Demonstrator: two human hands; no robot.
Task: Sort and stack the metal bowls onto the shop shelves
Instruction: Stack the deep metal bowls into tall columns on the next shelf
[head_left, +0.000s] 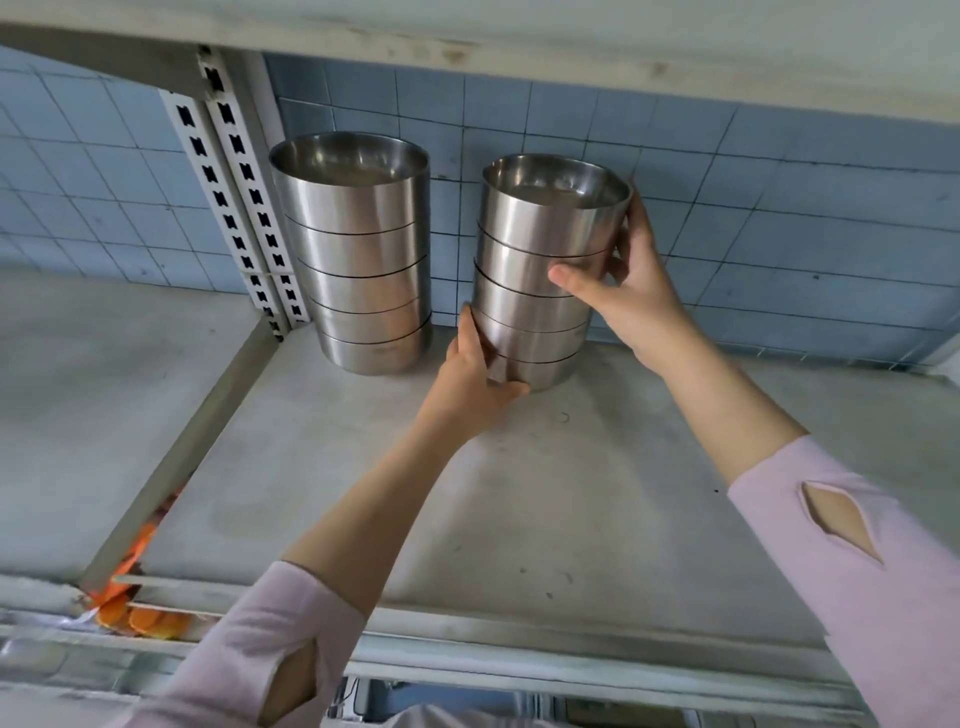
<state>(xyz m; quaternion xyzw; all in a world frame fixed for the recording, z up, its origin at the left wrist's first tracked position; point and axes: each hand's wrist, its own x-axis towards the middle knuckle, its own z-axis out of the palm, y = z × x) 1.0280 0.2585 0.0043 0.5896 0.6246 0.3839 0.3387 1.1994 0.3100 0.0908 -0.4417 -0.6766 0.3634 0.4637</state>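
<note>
The left stack of round steel bowls (358, 260) and the right stack of round steel bowls (540, 270) are shiny silver-grey, banded by thin dark lines where rims meet. The flat metal shelf (545, 493) is pale matt grey with small dark specks. The tiled wall (779, 208) is dusty blue, gridded by darker grout. The white slotted upright (228, 208) carries columns of black notches. The long sleeves (909, 623) are pale lilac-pink. Orange pieces (140, 618) show under the shelf's left corner.

Shop stockroom shelving against a tiled wall.
A slotted metal upright (228, 208) carries bare grey shelf boards (571, 493), with a blue-tiled wall (779, 208) behind and identical steel bowls (353, 260) kept in two tall stacks.
</note>
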